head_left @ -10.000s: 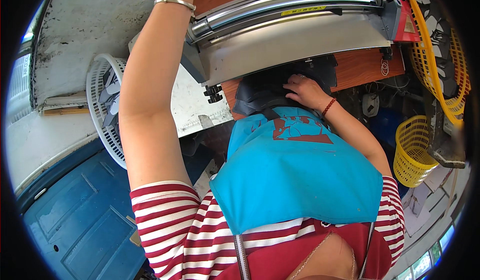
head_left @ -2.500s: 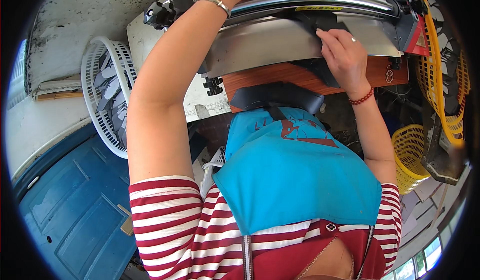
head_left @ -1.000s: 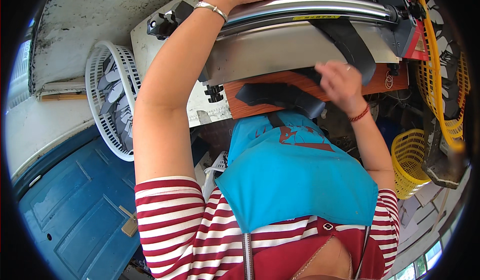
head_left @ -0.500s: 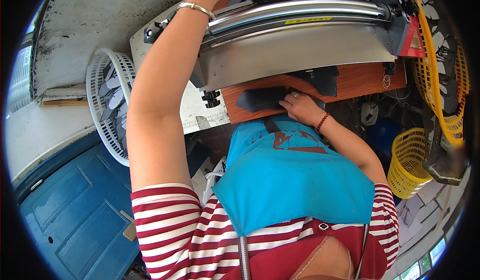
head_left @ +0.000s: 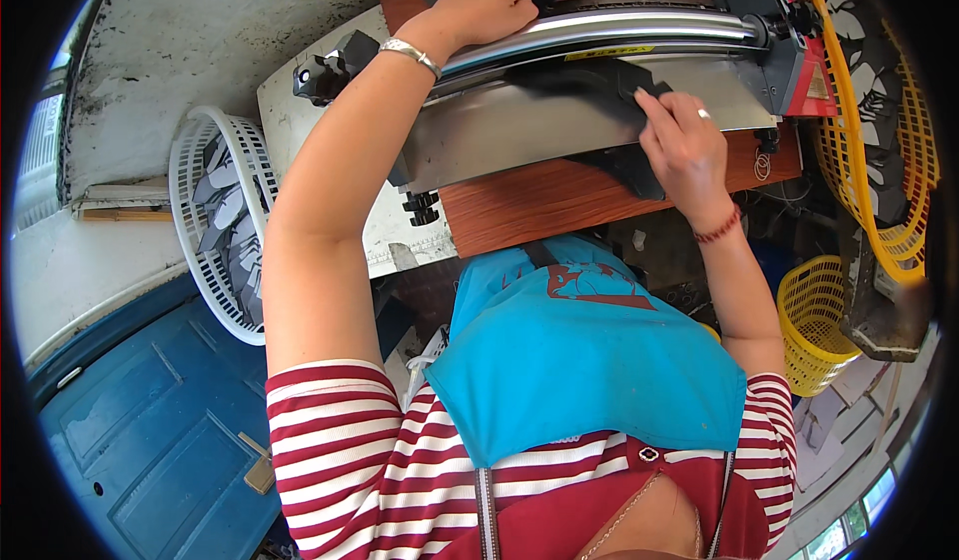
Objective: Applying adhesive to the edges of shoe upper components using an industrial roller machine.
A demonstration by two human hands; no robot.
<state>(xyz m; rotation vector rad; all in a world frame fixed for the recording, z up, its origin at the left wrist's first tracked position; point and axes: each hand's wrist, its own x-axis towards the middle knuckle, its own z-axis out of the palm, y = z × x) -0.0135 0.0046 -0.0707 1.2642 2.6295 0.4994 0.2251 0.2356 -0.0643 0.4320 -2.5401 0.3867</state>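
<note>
Now the right hand (head_left: 684, 150) has risen from the table (head_left: 539, 205), pinching a dark strip (head_left: 599, 80); the left hand (head_left: 486, 7) stays closed on the roller (head_left: 639, 30).

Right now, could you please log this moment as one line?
left hand: resting on shiny metal roller bar | right hand: pinching flat black cut piece on grey metal machine plate

hands 2 (head_left: 484, 5) | roller machine 1 (head_left: 559, 125) | baskets 3, maybe more (head_left: 190, 210)
</note>
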